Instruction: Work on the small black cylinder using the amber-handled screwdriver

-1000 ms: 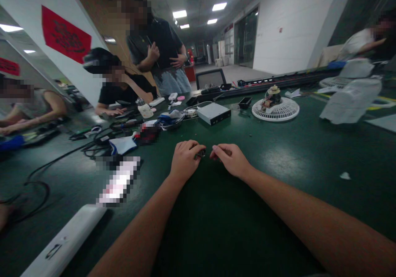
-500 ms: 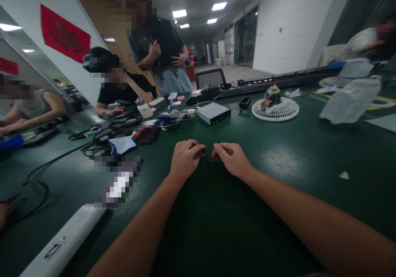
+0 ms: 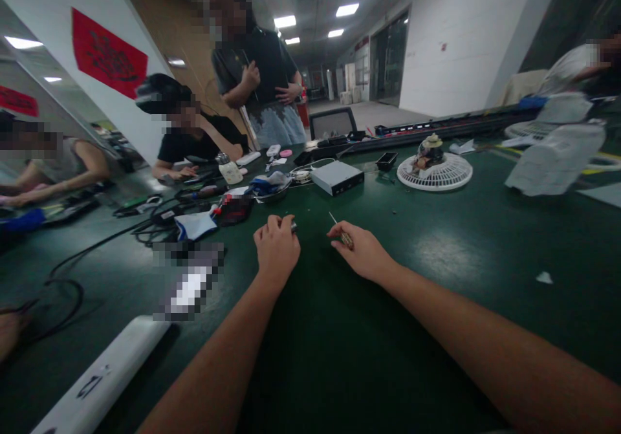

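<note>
My left hand is closed on a small dark metallic piece; its rounded end shows past the thumb, and the rest is hidden by the fingers. A short distance to the right, my right hand grips a small screwdriver by its amber-brown handle. The screwdriver's thin metal shaft points up and away, toward the far side of the green table. My two hands are apart above the tabletop.
Beyond my hands lie a grey disc drive, a small black tray and a white fan grille with a motor. Cables, cloths and a white bottle crowd the left. A long white case lies near left. Several people sit or stand around.
My left hand has moved left with the small piece, widening the gap between my hands. My right hand has turned the screwdriver so that its shaft now shows, pointing away.
</note>
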Tool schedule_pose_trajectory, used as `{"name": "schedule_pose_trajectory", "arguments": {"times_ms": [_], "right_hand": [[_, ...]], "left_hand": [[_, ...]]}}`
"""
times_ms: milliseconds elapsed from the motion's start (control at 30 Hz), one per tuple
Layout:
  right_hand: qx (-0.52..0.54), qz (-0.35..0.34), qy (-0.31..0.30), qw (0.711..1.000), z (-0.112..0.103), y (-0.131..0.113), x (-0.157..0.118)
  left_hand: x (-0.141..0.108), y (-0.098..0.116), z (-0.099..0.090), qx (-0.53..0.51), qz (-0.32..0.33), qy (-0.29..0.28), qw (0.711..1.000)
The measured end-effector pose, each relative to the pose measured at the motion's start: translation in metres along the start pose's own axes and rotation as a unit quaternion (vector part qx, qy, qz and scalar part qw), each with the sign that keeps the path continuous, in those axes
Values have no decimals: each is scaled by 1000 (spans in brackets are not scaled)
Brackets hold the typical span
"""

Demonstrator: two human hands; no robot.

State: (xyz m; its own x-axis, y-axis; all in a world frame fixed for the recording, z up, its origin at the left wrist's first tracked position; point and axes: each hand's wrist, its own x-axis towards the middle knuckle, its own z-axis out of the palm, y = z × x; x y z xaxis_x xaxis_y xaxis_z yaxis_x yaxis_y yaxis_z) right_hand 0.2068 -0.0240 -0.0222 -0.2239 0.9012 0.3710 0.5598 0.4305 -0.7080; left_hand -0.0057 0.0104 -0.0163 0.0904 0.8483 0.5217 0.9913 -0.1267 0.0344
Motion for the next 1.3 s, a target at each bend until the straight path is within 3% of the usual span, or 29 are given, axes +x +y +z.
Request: {"name": "schedule_pose_trajectory", "arguments": {"times_ms": [200,367,533,733,933,1133,1300], "right_hand": [[-48,-21,-80,995,4,4,-2],[-61,-16,-96,993,0,1,-2],[-48,-9,-100,994,-3,0,-4],[-21,0,-57,998,-1,5,-3],[14,16,-29,999,-3,8,1],[57,32,6,998,-4,5,2],[90,32,30,995,-3,6,3]], "left_hand": [[7,-37,3,103,-152,11,983],[9,-62,7,82,-238,2,968],[10,-70,8,52,-289,-25,955],[7,-46,3,69,-131,79,986],[4,-10,5,-18,58,3,998],[1,4,3,-132,224,-81,962],[-3,12,-1,-163,281,-111,939]]}}
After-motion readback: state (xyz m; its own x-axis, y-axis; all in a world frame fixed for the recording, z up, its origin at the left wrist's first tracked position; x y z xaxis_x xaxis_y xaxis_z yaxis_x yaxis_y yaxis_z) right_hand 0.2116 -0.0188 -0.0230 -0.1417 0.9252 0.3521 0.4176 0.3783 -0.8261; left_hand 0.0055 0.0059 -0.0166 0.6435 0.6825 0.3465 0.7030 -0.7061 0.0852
